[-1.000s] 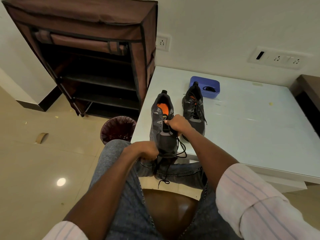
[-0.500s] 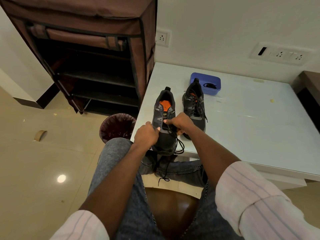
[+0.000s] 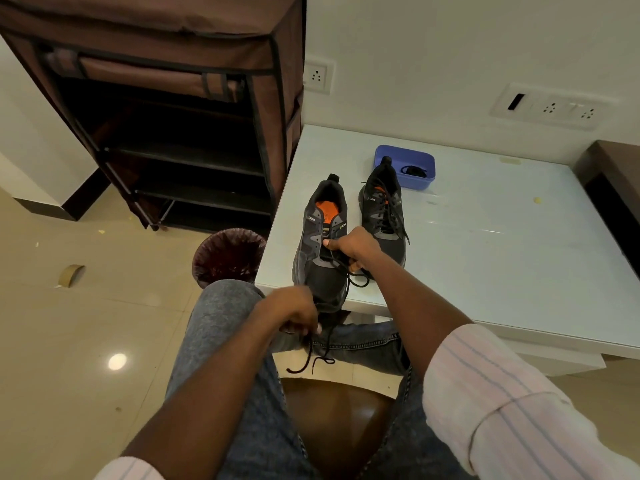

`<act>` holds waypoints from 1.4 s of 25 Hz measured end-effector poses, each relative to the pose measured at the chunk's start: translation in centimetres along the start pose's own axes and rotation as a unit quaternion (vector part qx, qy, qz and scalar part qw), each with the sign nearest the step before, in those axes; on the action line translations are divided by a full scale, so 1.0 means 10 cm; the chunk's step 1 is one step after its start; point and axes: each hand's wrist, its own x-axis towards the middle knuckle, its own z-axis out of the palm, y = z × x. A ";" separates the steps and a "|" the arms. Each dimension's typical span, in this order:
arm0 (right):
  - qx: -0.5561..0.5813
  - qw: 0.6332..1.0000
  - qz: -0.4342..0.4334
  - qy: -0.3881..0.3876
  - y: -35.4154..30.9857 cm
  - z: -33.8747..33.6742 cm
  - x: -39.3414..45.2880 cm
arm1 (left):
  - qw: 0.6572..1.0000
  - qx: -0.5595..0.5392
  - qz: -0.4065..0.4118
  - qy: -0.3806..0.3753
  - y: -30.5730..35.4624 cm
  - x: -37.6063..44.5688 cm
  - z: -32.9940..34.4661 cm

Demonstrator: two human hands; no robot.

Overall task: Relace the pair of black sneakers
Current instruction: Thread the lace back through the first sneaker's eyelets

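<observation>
I see the near sneaker (image 3: 320, 251) at the white counter's (image 3: 485, 244) front edge, toe overhanging toward my lap. My right hand (image 3: 353, 245) pinches its black lace (image 3: 349, 275) at the eyelets. My left hand (image 3: 294, 313), below the toe, has its grip curled around the lace's hanging end. The laced second sneaker (image 3: 384, 216) sits just beside, touching a blue tub (image 3: 415, 161).
</observation>
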 end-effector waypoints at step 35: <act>-0.032 0.999 -0.004 0.021 0.01 0.07 0.05 | 0.992 0.095 0.034 -0.071 -0.13 0.06 -0.21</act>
